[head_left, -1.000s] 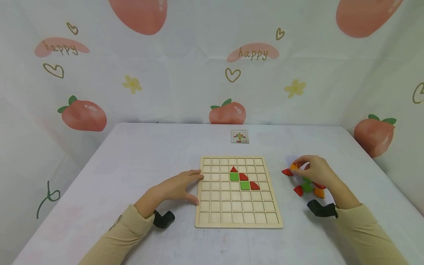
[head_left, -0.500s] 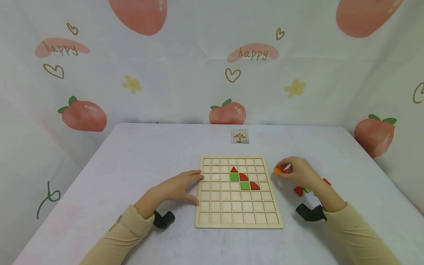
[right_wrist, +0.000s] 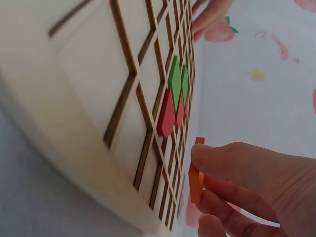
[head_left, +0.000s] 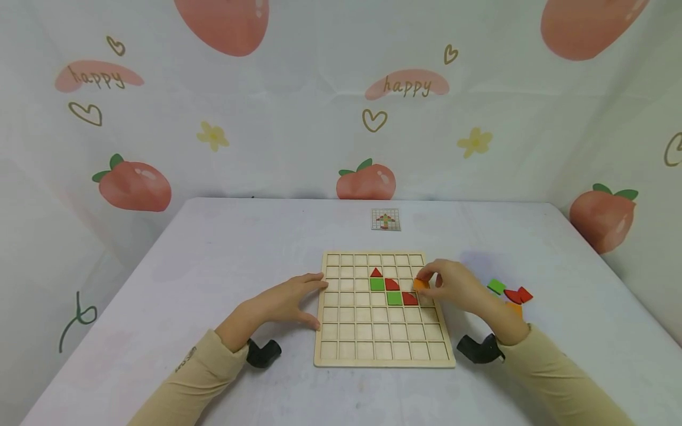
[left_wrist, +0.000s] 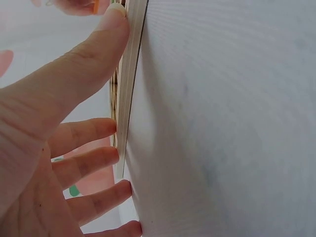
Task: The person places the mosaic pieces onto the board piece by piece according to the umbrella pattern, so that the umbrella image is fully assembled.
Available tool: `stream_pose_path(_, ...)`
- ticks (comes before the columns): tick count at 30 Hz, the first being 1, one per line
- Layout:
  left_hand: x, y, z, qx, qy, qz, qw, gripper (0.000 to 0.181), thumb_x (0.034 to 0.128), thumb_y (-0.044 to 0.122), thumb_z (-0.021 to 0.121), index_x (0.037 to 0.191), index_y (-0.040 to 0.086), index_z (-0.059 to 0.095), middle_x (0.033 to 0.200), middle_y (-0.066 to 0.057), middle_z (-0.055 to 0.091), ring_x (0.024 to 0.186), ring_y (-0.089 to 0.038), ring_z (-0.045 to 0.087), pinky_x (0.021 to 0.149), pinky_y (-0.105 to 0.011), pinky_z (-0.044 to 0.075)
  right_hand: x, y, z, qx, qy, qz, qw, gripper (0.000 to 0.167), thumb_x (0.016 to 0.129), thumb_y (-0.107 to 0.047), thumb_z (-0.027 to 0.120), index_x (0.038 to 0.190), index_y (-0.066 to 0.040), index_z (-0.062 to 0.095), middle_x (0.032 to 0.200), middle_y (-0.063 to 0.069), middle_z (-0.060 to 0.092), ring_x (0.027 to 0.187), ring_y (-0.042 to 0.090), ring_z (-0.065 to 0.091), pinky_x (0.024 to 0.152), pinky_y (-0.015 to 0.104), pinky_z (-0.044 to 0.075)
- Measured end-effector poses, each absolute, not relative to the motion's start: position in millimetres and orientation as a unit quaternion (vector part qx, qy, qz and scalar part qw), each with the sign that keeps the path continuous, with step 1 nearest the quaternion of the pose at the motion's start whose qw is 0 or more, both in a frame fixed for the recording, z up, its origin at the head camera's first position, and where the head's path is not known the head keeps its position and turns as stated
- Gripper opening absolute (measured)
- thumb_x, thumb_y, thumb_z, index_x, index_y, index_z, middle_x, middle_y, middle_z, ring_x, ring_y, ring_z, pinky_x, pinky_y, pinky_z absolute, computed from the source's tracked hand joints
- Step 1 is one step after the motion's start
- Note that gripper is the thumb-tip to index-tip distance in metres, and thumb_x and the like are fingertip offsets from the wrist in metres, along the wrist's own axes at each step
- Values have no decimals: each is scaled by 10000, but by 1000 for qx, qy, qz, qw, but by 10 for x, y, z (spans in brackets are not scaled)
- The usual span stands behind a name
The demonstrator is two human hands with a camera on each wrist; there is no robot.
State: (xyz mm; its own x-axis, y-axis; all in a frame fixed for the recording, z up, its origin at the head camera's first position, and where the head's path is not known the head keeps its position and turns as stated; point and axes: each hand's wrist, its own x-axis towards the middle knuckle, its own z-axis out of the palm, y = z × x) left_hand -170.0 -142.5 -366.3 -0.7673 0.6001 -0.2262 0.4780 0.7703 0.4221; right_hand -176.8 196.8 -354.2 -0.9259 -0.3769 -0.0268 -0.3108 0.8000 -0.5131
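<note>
My right hand (head_left: 457, 286) pinches an orange block (head_left: 420, 284) between thumb and fingers, just above the right side of the wooden board (head_left: 364, 350). My left hand (head_left: 281, 300) is spread, thumb and fingertips touching the board's left edge. On the board sit 1 red triangle (head_left: 375, 273), 2 green squares (head_left: 377, 284) and 2 red quarter rounds (head_left: 391, 285). Loose blocks (head_left: 496, 287) lie on the counter (head_left: 256, 236) to the right; a picture card (head_left: 386, 219) lies beyond the board.

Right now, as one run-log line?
left hand: at left edge of board | right hand: pinching orange piece over board | on board: two green squares, three red pieces | right of board: loose pieces
</note>
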Motion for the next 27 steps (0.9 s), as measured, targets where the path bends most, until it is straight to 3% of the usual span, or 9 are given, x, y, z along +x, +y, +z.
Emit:
stream_pose_path(18,-1688,-1430,-3658,298,923,172,171,821,735,417,752,1382,29,427,1512,-163,306,1393,-348,303,1123,-482,307,-1750,1586,-3562,-256,927,-261,76,215,783,-150,743,971,-58,694,870,3,661,669,97,501,588,173,431)
stream_pose_path(27,-1690,-1432,-3667,295,924,173,172,830,734,423,752,1387,33,421,1516,-156,301,1399,-344,294,1127,-479,302,-1759,1458,-3604,-294,921,-246,68,147,772,-168,757,890,-101,700,825,-29,644,691,97,502,600,168,430)
